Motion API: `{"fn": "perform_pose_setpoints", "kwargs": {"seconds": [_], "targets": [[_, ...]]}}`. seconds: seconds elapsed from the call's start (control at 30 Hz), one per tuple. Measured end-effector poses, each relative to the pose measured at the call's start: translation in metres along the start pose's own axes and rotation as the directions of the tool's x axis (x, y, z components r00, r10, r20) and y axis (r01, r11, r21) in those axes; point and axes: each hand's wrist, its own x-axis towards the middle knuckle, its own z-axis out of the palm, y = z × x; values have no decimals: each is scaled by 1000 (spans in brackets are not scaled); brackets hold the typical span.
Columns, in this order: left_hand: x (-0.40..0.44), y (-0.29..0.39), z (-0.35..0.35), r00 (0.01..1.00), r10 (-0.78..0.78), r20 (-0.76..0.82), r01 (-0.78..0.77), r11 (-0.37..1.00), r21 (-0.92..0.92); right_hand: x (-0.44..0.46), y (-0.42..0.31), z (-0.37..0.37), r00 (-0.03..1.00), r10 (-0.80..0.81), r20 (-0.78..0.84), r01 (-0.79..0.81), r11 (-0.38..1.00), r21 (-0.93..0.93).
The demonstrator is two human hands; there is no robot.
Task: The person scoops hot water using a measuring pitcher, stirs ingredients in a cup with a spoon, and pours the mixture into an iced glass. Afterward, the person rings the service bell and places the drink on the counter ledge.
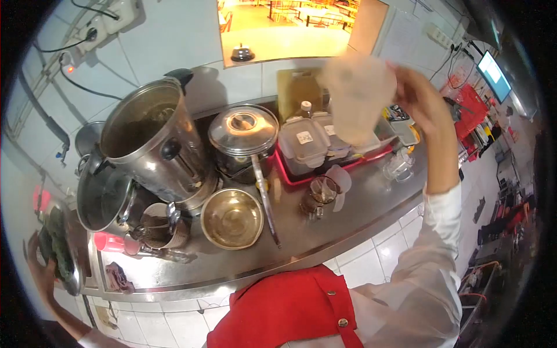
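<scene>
My right hand (pixel 416 97) is raised at the right, closed on a translucent white plastic jug (pixel 357 95). The jug is a little blurred and hangs above a red tray (pixel 296 181) of lidded plastic boxes (pixel 303 139), hiding part of them. At the far left edge, my left hand (pixel 42 265) is closed at the side of a round metal-rimmed thing (pixel 74 272) with dark green patches. The lens edge distorts it, so its kind is unclear. Glass cups (pixel 324 190) and a clear glass mug (pixel 398 166) stand on the steel counter below the jug.
A tall steel urn (pixel 168 152), a lidded pot (pixel 243 130) and a metal bowl (pixel 232 219) fill the counter's left half. A long handle (pixel 266 200) slants from the pot towards the front edge. A serving window (pixel 278 43) opens in the wall behind.
</scene>
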Motion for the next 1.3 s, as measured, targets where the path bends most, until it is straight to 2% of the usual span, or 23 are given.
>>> {"fn": "perform_pose_setpoints", "kwargs": {"seconds": [0.03,0.07,0.13,0.17,0.2,0.23,0.3,0.33,0.37,0.43,0.5,0.57,0.7,0.8,0.9,1.0,1.07,1.17,1.23,1.27,1.3], "targets": [[-5,2,-2,995,-2,100,-1,999,32,-3,22,-36,996,41,75,-34,995,-96],[-13,-4,4,994,4,105,-6,1000,27,-5,46,-68,985,88,147,-59,980,-191],[-22,-21,15,998,18,58,-21,999,46,-24,82,-92,976,169,135,-108,922,-373],[-19,-6,8,992,-52,114,52,999,5,-32,100,-94,975,176,133,-116,921,-373],[-15,11,0,978,-123,169,129,991,-28,-38,117,-93,980,175,93,-110,871,-480],[-14,15,-3,967,-141,210,139,990,25,-43,133,-93,984,167,55,-105,808,-579],[-13,13,-3,954,-162,251,145,986,84,-50,161,-93,982,178,54,-102,757,-645],[-11,6,2,959,-165,233,152,986,73,-51,173,-93,982,182,52,-93,700,-708],[-12,0,5,961,-166,222,155,986,69,-50,183,-94,982,182,53,-92,703,-705],[-8,10,1,955,-193,224,173,979,109,-49,197,-95,969,234,78,-64,542,-838],[-6,20,0,948,-219,232,186,970,155,-49,205,-92,973,220,76,-57,541,-839],[-6,23,4,983,-156,99,145,983,112,-48,207,-89,975,208,73,-52,538,-841],[-6,38,-4,967,-217,131,210,975,66,-46,203,-86,981,152,117,26,498,-867],[-10,15,2,979,-134,154,117,986,116,-44,199,-86,983,126,134,61,466,-883],[-13,9,4,983,-124,134,112,990,89,-42,193,-87,983,126,136,66,449,-891],[-15,16,4,991,-90,101,72,983,171,-42,189,-88,981,144,132,55,446,-894],[-16,20,5,980,-186,72,185,983,20,-41,189,-92,980,152,130,49,450,-892],[-14,24,-1,978,-174,117,173,985,14,-39,191,-107,980,149,131,34,524,-851],[-16,21,0,985,-141,96,140,990,22,-37,200,-124,939,329,94,-167,680,-714],[-19,18,1,992,-112,59,110,993,34,-36,204,-134,940,324,101,-159,684,-712],[-19,23,-3,991,-119,55,117,992,38,-35,207,-144,924,373,80,-236,724,-648]]}}
